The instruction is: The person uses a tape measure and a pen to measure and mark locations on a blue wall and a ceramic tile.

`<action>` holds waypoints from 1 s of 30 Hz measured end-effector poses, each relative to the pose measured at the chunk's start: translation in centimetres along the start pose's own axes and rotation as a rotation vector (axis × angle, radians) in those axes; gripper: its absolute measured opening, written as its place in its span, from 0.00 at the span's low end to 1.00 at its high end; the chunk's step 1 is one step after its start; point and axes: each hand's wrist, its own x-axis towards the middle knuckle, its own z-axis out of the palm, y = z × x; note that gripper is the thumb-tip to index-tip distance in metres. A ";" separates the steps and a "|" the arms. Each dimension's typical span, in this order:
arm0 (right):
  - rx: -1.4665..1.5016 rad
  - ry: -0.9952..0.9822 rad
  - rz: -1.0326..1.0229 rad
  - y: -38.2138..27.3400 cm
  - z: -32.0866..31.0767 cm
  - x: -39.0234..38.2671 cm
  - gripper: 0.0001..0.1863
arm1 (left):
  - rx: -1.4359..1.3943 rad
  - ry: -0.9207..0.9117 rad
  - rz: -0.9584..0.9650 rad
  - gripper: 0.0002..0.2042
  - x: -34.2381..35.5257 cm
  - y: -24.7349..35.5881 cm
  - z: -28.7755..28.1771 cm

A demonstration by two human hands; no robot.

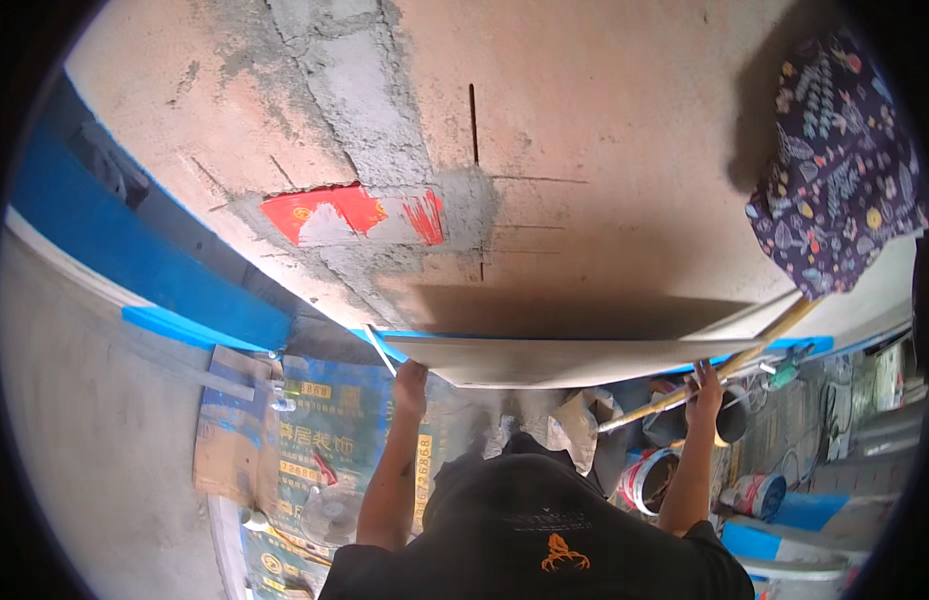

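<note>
A long, beige flat panel [569, 362] is seen nearly edge-on, low against the plastered wall [624, 120]. My left hand [410, 385] grips its left end, fingers partly hidden by the panel. By that hand a thin white strip [378, 348] slants up to the wall. My right hand [704, 392] holds the panel's right end. A wooden pole [774, 330] crosses close to the right hand; whether they touch I cannot tell. The pole's upper end runs under a dark flowered cloth [834, 170] hanging at the right.
Red sheet scraps [329, 212] show in a grey cement patch on the wall. Buckets [646, 482] and a sack [582, 425] stand near my right arm. Cardboard [229, 425] and a printed floor covering [324, 450] lie at left. A blue-covered ledge [134, 270] is farther left.
</note>
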 end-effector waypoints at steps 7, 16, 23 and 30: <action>0.348 -0.011 0.647 -7.3 1.2 -0.3 0.26 | 0.033 0.330 0.104 0.20 0.0 -0.5 2.8; 0.352 -0.067 0.908 -4.1 -5.0 4.7 0.29 | 0.363 0.560 0.504 0.28 1.7 -7.0 0.7; 0.131 0.091 1.217 -7.3 -4.6 5.7 0.21 | -0.193 0.527 0.455 0.21 -3.0 -6.4 0.8; -0.475 -0.275 1.135 -13.3 1.1 1.6 0.20 | 0.398 0.765 0.663 0.20 -5.1 -5.0 4.2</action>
